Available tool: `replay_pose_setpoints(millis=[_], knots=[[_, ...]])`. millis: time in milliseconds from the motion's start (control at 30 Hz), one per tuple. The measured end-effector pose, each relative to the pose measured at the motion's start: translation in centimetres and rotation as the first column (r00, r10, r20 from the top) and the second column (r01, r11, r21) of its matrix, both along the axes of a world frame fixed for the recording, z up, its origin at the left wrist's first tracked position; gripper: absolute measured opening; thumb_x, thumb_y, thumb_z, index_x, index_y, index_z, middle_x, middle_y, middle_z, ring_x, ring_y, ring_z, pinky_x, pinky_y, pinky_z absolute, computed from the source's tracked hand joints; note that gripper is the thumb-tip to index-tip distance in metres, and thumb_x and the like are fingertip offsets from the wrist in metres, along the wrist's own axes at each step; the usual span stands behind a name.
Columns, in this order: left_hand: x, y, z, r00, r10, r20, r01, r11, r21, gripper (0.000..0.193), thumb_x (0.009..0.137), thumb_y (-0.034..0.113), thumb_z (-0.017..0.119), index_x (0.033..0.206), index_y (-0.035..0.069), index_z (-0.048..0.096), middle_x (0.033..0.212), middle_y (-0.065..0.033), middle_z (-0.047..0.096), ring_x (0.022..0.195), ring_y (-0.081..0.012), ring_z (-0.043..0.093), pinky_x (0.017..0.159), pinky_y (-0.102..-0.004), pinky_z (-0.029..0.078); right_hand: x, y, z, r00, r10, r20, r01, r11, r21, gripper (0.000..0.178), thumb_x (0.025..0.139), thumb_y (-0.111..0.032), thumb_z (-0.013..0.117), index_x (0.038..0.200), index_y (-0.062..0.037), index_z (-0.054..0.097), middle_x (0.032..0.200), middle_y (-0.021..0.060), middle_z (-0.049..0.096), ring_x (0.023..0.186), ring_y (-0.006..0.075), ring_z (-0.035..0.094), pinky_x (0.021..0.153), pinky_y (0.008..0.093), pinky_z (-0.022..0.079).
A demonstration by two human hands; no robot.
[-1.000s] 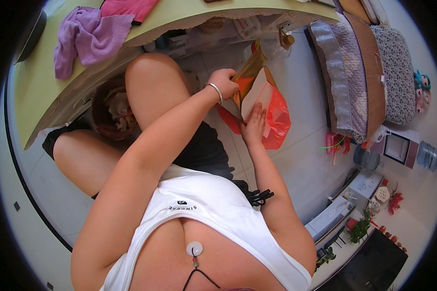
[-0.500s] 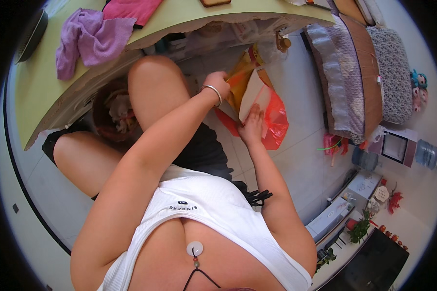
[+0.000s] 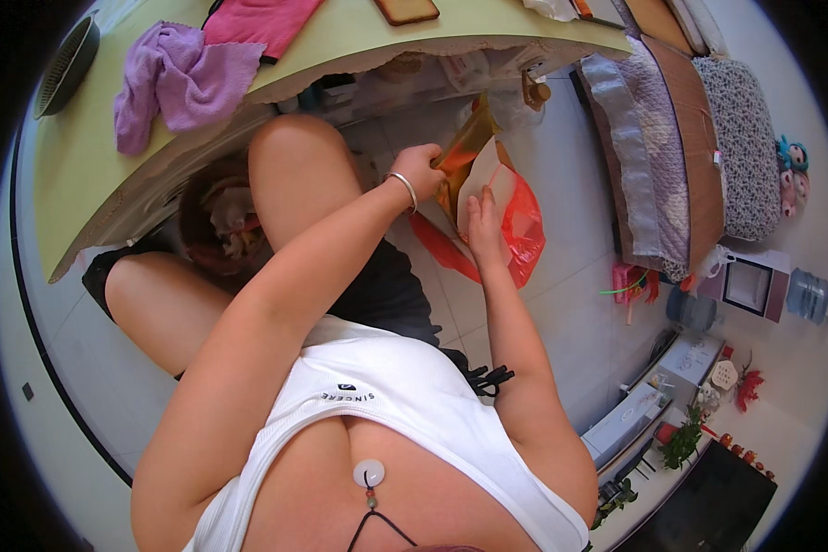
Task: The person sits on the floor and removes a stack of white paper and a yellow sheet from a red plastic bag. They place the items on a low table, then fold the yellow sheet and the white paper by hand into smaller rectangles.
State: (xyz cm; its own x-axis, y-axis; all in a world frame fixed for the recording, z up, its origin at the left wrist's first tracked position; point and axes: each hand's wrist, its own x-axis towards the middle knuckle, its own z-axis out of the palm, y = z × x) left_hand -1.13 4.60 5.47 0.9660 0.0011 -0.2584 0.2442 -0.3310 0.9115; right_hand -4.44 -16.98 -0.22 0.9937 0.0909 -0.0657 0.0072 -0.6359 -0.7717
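Shifted hands (image 3: 420,169) (image 3: 486,228) on open red-and-gold bag (image 3: 526,225)

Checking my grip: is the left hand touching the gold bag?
Touching. The head view shows the left hand gripping the gold bag by its edge.

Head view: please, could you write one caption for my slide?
Left hand grips shiny gold packaging; right hand touches a flat off-white panel beside a crumpled red plastic bag.

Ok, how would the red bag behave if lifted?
Likely floppy: the red bag is creased beside the right hand. Probably slippery, given its glossy shine. Perhaps light in itself, since the plastic looks thin.
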Motion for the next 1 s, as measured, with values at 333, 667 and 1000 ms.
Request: replay_pose_setpoints(millis=[333,667,1000], knots=[[-1.6,-1.3,1.5,0.957,-0.146,0.252,0.16,0.986,-0.037,0.025,0.074,0.011,0.068,0.095,0.0,0.062,0.08,-0.0217,0.061,0.073,-0.034,0.061,0.069,-0.0377,0.049,1.2,-1.0,-0.1,0.98,-0.171,-0.102,0.089,0.834,-0.544,0.051,0.086,-0.013,0.054,0.132,0.0072,0.043,0.134,0.028,0.047,0.122,0.045,0.046,0.104,0.0481,0.039],[-4.5,-3.8,3.0,0.877,-0.232,0.421,0.178,0.97,0.163,0.011,0.074,0.012,0.062,0.08,0.004,0.057,0.075,-0.0192,0.059,0.073,-0.0417,0.058,0.065,-0.0475,0.047,1.1,-2.2,-2.1,0.97,0.149,0.192,-0.039,0.875,-0.482,0.026,0.084,-0.015,0.058,0.106,-0.0008,0.061,0.108,0.0232,0.061,0.105,0.0442,0.053,0.088,0.0519,0.043],[-2.7,-3.1,2.2,0.973,-0.051,0.224,0.028,0.994,0.108,0.016,0.074,0.013,0.063,0.085,0.003,0.06,0.082,-0.0238,0.061,0.079,-0.0418,0.06,0.068,-0.0456,0.048,-0.6,-1.7,1.7,0.938,0.04,0.343,0.066,0.954,-0.292,0.012,0.084,-0.011,0.061,0.093,-0.0032,0.064,0.094,0.015,0.065,0.087,0.0347,0.061,0.076,0.044,0.049]])
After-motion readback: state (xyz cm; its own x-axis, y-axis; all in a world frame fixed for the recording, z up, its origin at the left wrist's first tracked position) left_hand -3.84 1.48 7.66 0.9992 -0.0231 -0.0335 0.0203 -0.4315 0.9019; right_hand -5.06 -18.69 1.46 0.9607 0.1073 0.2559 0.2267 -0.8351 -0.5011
